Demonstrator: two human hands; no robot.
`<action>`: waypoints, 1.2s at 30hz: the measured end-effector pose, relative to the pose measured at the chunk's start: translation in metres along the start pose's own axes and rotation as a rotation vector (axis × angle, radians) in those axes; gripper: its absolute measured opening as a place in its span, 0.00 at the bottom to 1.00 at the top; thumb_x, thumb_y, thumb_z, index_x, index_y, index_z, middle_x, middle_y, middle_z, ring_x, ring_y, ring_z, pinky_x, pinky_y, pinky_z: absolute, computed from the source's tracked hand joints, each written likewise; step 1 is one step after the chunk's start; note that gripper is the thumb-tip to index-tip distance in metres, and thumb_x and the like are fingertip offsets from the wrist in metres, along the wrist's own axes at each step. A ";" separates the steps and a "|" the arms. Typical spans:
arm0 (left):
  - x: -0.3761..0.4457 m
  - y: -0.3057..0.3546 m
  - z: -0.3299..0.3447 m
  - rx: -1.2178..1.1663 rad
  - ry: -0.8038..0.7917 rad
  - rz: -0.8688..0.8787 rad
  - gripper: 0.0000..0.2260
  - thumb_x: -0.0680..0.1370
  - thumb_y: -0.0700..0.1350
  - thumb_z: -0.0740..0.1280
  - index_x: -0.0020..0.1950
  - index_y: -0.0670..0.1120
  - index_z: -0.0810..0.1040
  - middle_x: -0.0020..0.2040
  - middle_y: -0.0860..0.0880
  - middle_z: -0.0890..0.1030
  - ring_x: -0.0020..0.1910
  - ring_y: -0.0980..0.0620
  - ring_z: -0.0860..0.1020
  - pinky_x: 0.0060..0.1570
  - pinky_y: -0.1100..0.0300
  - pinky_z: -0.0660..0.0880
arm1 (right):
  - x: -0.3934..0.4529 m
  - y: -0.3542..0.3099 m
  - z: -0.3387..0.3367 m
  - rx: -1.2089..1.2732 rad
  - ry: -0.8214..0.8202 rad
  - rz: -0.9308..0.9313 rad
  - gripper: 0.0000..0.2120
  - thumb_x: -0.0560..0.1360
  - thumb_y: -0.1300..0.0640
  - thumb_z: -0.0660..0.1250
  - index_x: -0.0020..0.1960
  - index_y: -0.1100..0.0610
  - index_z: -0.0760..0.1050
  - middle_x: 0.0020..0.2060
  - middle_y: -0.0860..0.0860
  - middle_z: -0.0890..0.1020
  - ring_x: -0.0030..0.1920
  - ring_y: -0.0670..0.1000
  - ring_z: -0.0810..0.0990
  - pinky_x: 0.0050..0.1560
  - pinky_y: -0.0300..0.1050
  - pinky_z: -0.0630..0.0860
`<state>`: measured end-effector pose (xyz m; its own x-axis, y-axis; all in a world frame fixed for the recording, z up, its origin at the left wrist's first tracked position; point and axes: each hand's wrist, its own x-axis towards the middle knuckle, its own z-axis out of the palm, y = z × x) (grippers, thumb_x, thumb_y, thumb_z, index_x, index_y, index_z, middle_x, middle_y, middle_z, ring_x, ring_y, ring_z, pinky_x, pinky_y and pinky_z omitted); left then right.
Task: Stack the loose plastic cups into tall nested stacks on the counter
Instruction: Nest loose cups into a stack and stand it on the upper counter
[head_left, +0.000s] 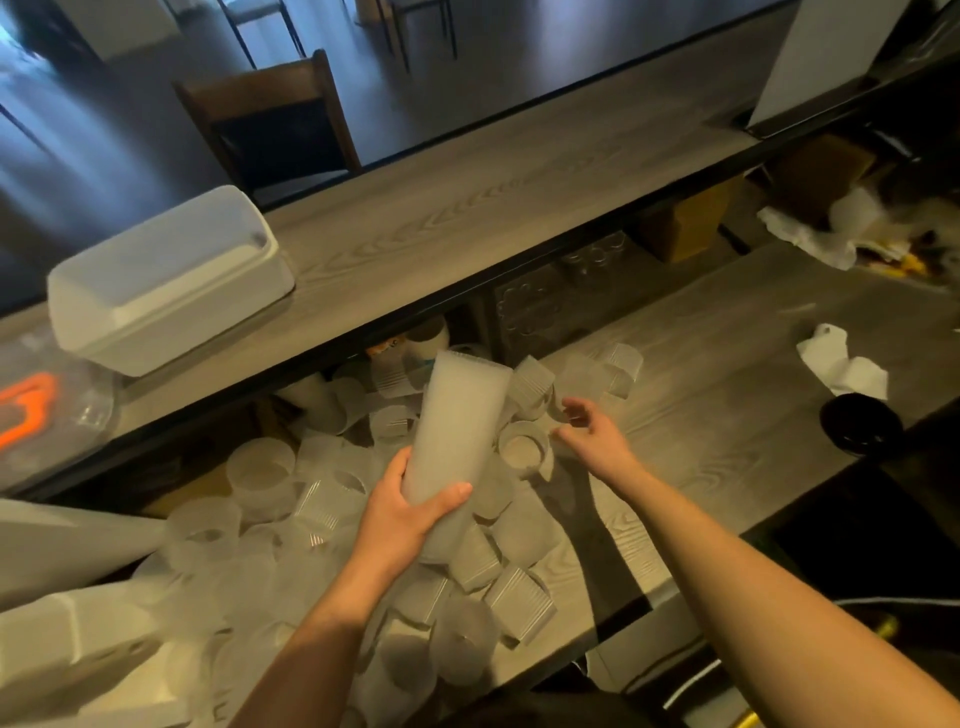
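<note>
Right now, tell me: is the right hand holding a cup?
No: the right hand hovers open above the loose cups, while the left hand grips the nested stack.

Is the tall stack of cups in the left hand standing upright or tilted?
Tilted. The left hand grips the tall stack near its lower end, and its top leans away to the right, above the loose cups.

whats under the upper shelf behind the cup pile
Under the upper shelf sit loose cups, a patterned dark tray, glasses and a brown box. Further back is too dark to see, and the nested stack hides part.
</note>
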<state>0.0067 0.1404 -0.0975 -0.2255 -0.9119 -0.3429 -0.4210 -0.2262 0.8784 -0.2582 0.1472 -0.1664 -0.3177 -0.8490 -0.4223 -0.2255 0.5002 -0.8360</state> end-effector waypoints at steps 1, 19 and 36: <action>-0.001 0.000 -0.002 -0.010 0.008 -0.002 0.38 0.56 0.66 0.75 0.63 0.55 0.73 0.56 0.53 0.80 0.51 0.57 0.80 0.47 0.56 0.81 | 0.002 0.008 0.002 -0.068 -0.036 0.007 0.30 0.76 0.56 0.71 0.75 0.57 0.66 0.68 0.55 0.73 0.67 0.55 0.73 0.66 0.49 0.73; -0.011 -0.010 -0.021 -0.081 0.066 -0.059 0.34 0.57 0.65 0.75 0.60 0.57 0.72 0.56 0.53 0.78 0.53 0.54 0.80 0.43 0.62 0.80 | 0.039 0.041 0.042 -0.368 -0.192 -0.157 0.45 0.65 0.50 0.81 0.76 0.50 0.62 0.73 0.52 0.68 0.72 0.55 0.67 0.73 0.53 0.68; 0.002 -0.002 0.007 0.092 -0.025 -0.021 0.37 0.59 0.65 0.78 0.65 0.57 0.71 0.57 0.56 0.78 0.53 0.57 0.79 0.44 0.61 0.79 | 0.009 -0.001 -0.020 0.429 0.106 -0.082 0.21 0.78 0.49 0.69 0.69 0.54 0.73 0.63 0.54 0.77 0.61 0.50 0.77 0.65 0.50 0.73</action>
<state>0.0008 0.1413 -0.1028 -0.2376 -0.8981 -0.3701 -0.5044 -0.2116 0.8372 -0.2790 0.1425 -0.1621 -0.4122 -0.8497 -0.3288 0.1414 0.2969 -0.9444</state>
